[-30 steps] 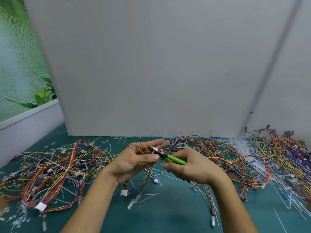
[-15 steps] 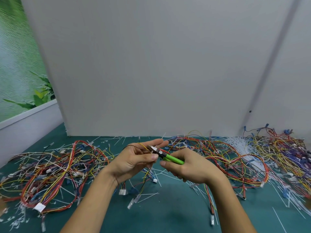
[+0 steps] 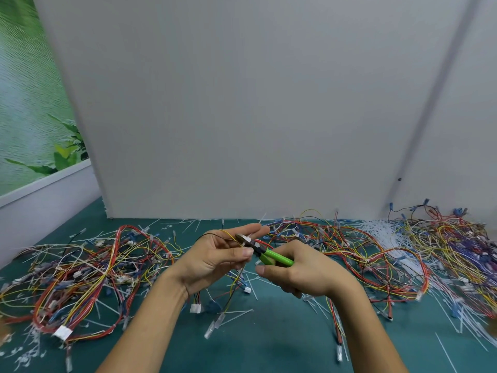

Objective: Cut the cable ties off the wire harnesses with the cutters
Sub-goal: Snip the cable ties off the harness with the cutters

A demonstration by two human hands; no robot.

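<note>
**A:** Where is the work sitting right now?

**B:** Up off the teal table mat [image 3: 269, 345], between the two hands, near the middle of the scene. The left hand [image 3: 215, 261] pinches a thin yellow-and-black wire harness [image 3: 233, 290] between thumb and fingers, and the loose end hangs down towards the mat. The right hand [image 3: 309, 275] is curled tight round the green-handled metal cutters [image 3: 269, 255].

**A:** And how do the cutters lie to the wires?

**B:** Their long axis runs from the right hand up and to the left, so the metal nose points into the left hand's fingertips. The held wires run roughly across that line, which I judge is what a clean snip wants. The nose is touching or just beside the pinched bundle.

**A:** Is a cable tie between the blades?

**B:** I cannot tell; it is too small, and the fingers hide that spot. I also cannot tell whether the blades are parted or closed.

**A:** What would you watch?

**B:** The blades sit very near the left fingertips and the wire insulation, so the bite should take only the tie.

**A:** What else is there?

**B:** A tangled pile of red and yellow harnesses [image 3: 80, 265] on the left, another tangled heap [image 3: 349, 251] on the right, and a drift of white cut ties [image 3: 387, 235] far right.
</note>
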